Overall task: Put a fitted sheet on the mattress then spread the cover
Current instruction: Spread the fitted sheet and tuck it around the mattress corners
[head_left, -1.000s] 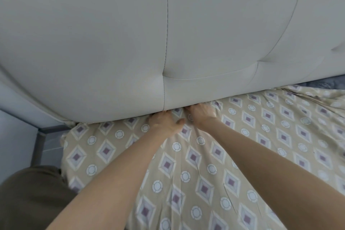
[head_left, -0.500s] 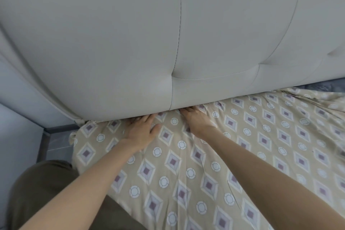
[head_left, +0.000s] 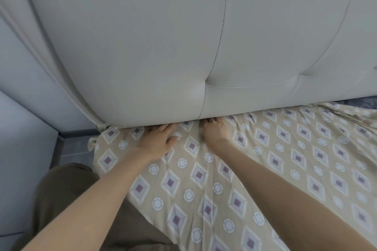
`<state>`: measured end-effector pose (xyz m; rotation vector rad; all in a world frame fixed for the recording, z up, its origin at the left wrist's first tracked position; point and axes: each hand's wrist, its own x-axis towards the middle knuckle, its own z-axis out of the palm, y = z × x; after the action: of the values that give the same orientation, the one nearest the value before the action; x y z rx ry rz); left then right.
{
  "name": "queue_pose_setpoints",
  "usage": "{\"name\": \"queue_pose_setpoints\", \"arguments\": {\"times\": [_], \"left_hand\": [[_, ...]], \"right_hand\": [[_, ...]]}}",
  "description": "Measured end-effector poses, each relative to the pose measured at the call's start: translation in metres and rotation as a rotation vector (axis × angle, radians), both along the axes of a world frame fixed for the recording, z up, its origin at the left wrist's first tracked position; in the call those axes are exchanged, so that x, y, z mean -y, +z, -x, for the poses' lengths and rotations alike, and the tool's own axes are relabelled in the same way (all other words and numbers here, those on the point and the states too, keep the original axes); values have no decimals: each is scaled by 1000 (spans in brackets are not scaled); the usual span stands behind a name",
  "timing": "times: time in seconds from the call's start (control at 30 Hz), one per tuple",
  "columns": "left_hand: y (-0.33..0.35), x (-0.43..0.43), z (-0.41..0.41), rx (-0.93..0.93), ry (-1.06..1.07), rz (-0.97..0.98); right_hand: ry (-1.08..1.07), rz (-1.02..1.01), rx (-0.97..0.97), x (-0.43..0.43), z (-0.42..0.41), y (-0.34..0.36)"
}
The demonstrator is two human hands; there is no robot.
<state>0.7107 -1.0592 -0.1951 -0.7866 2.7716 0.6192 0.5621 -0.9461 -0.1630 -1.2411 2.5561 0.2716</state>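
Observation:
A beige fitted sheet [head_left: 285,159] with purple diamonds and white rings covers the mattress at the head of the bed. My left hand [head_left: 158,140] lies flat on the sheet, its fingers pushed under the lower edge of the padded headboard [head_left: 163,47]. A short way to its right, my right hand [head_left: 215,133] presses the sheet with straight fingers, and its fingertips are hidden in the gap under the headboard. The sheet's corner [head_left: 95,142] bunches at the left end of the mattress. Wrinkles run across the sheet at the far right.
The cream headboard fills the upper view and leans over my hands. A pale wall [head_left: 24,108] and a strip of grey floor [head_left: 71,149] lie to the left. My knee in olive trousers [head_left: 67,193] is at the mattress edge. A dark fabric [head_left: 363,102] shows at far right.
Both hands have spread apart and flattened; the left hand slid left along the headboard gap, and its fingers went from curled to straight. The view has shifted slightly right.

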Motion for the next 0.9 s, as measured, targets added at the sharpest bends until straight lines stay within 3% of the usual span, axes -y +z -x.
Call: {"name": "queue_pose_setpoints", "arguments": {"times": [0.3, 0.63, 0.9], "left_hand": [[3, 24, -91, 28, 190, 96], [2, 30, -116, -4, 358, 83], [7, 39, -114, -5, 358, 120]], "right_hand": [[264, 246, 129, 22, -83, -14], [516, 142, 197, 73, -124, -15], [457, 63, 180, 93, -129, -15]]}}
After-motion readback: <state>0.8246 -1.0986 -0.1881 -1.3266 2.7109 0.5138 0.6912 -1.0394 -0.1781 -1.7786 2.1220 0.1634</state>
